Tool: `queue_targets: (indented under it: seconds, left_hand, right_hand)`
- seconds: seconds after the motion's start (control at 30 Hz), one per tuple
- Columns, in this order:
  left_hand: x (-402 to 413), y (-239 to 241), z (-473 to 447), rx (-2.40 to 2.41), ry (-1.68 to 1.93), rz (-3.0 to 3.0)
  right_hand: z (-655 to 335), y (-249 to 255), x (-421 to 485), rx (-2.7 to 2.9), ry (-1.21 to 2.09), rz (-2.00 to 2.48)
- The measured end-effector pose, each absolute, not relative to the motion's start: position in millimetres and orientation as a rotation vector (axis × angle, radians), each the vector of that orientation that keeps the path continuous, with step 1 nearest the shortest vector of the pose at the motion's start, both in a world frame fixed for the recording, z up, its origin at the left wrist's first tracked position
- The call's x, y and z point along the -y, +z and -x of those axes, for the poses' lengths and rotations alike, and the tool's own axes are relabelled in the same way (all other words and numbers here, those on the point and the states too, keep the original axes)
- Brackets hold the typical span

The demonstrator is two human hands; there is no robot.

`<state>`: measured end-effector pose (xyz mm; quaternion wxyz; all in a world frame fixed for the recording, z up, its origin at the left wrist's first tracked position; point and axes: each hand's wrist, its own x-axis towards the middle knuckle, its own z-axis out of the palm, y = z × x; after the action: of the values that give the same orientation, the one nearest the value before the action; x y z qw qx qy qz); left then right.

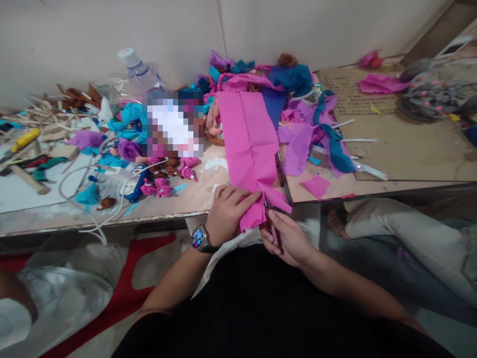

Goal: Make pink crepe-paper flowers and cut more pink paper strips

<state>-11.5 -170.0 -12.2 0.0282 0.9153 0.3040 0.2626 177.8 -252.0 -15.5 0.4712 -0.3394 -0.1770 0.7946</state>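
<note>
A long folded strip of pink crepe paper (249, 139) lies on the low table (410, 149) and hangs over its near edge. My left hand (226, 213), with a watch on the wrist, is closed, pinching the paper's near end. My right hand (288, 237) is closed on scissors (269, 215) whose blades sit at the pink paper's lower right edge. A second dark tool (282, 175) lies along the paper's right side.
Heaps of pink, purple and blue paper scraps (298, 114) and small paper flowers (160, 186) cover the table. A plastic bottle (139, 72), wooden sticks (44, 107), a white cable (93, 199) and a hammer (28, 179) lie at left. Another person's leg (395, 228) is at right.
</note>
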Motion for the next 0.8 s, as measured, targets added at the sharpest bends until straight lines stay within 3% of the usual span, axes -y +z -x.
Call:
queue_targets:
  seconds: [0.57,0.8]
  left_hand:
    - [173,-29,11,-0.978,1.284,-2.704]
    - [174,-30,12,-0.954,1.323,-2.698]
  right_hand:
    - [-174,-14,251,0.421,2.030,0.828]
    - [-171,-11,250,0.432,2.017,0.807]
